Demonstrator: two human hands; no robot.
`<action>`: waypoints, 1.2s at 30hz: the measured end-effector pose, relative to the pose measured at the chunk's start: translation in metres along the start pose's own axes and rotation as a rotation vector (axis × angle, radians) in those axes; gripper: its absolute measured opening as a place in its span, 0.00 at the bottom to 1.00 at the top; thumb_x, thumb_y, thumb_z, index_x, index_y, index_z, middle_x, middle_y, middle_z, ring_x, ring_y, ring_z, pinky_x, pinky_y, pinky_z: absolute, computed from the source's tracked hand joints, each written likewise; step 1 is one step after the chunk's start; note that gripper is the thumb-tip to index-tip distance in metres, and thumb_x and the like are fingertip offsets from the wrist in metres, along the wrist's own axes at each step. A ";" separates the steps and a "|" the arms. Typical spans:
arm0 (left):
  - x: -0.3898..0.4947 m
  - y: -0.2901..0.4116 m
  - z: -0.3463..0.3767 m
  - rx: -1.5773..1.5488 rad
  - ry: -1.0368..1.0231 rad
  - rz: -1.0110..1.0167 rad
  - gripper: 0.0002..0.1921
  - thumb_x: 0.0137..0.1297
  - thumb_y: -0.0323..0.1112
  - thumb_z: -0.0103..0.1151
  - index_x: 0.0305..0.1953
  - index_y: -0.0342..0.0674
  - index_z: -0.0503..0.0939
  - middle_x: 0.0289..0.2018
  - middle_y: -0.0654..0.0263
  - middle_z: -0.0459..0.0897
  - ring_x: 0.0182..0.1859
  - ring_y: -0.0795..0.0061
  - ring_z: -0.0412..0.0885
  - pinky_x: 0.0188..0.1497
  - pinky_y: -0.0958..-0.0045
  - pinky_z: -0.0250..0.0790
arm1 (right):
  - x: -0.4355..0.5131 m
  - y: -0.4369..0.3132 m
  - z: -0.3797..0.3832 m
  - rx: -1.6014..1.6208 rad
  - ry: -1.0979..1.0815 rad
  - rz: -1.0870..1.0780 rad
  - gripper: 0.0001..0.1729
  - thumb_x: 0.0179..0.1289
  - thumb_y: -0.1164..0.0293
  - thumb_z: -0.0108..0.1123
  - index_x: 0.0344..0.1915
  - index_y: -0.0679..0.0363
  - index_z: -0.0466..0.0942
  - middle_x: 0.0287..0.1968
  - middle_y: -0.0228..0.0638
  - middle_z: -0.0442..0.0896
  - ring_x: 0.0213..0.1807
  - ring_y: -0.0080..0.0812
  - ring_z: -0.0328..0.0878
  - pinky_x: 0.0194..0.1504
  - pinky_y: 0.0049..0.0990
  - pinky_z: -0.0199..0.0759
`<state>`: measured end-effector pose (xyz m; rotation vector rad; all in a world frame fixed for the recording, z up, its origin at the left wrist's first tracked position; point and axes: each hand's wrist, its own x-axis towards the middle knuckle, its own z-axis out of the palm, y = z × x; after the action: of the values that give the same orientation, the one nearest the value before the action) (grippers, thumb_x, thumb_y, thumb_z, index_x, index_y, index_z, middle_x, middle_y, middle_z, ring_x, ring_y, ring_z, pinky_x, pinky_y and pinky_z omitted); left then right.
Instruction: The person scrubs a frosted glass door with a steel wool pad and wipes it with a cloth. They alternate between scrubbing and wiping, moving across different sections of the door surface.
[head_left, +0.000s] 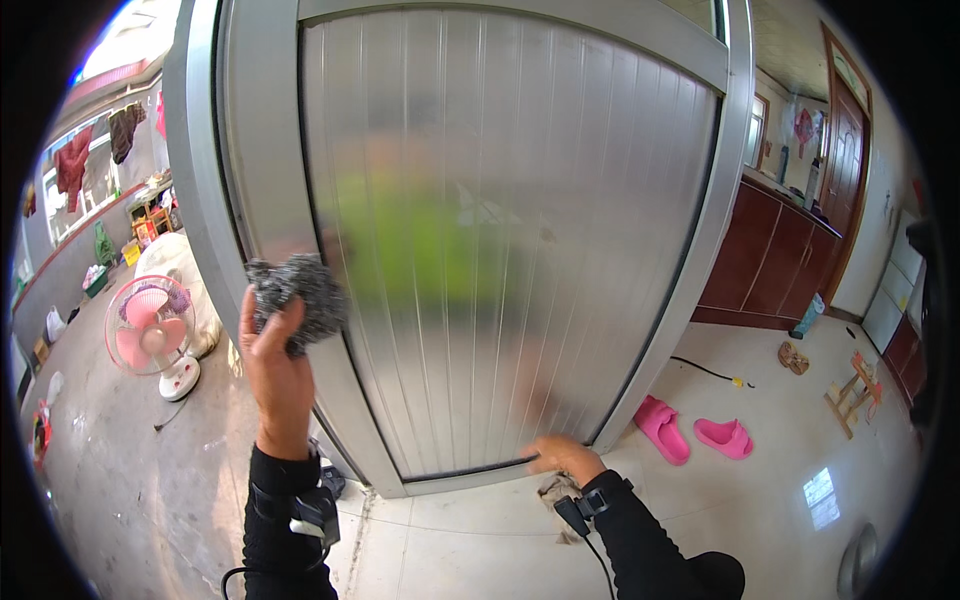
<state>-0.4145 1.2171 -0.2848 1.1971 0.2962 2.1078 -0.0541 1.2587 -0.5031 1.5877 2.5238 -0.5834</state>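
My left hand grips a dark grey, mesh-like cloth and holds it at the left upright of a metal door frame. Within the frame is a ribbed, brushed metal panel with blurred reflections. My right hand is low down at the panel's bottom rail, its fingers blurred and partly spread, with nothing seen in them. A crumpled beige-brown cloth lies on the tiled floor just below that hand, partly hidden by the wrist strap and its cable.
On the left stands a pink and white electric fan on a concrete floor. To the right, pink slippers, a small wooden stool and a black cable are on the tiles, before dark red cabinets. A metal basin is at lower right.
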 end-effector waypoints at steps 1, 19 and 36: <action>-0.009 -0.002 0.010 0.003 0.007 -0.027 0.19 0.58 0.22 0.56 0.53 0.35 0.74 0.45 0.63 0.82 0.47 0.73 0.80 0.54 0.71 0.71 | -0.004 -0.021 -0.021 0.082 0.190 -0.079 0.25 0.52 0.67 0.66 0.53 0.51 0.80 0.51 0.39 0.82 0.52 0.43 0.79 0.52 0.41 0.72; -0.085 -0.056 0.072 0.807 -0.678 -0.163 0.24 0.65 0.44 0.62 0.56 0.38 0.72 0.50 0.57 0.76 0.54 0.63 0.75 0.55 0.64 0.70 | -0.058 -0.123 -0.139 0.284 1.394 -0.566 0.23 0.42 0.82 0.67 0.42 0.61 0.72 0.53 0.45 0.78 0.50 0.47 0.77 0.50 0.37 0.74; -0.026 -0.078 0.010 1.231 -0.650 0.598 0.32 0.41 0.20 0.70 0.53 0.45 0.76 0.49 0.60 0.70 0.43 0.60 0.74 0.44 0.62 0.71 | -0.005 -0.077 -0.169 -0.242 1.745 -0.387 0.35 0.39 0.78 0.74 0.54 0.63 0.76 0.56 0.46 0.73 0.52 0.49 0.74 0.50 0.39 0.74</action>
<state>-0.3625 1.2566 -0.3354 2.8666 1.1156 1.7388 -0.1005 1.2878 -0.3259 1.7308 3.5311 1.8978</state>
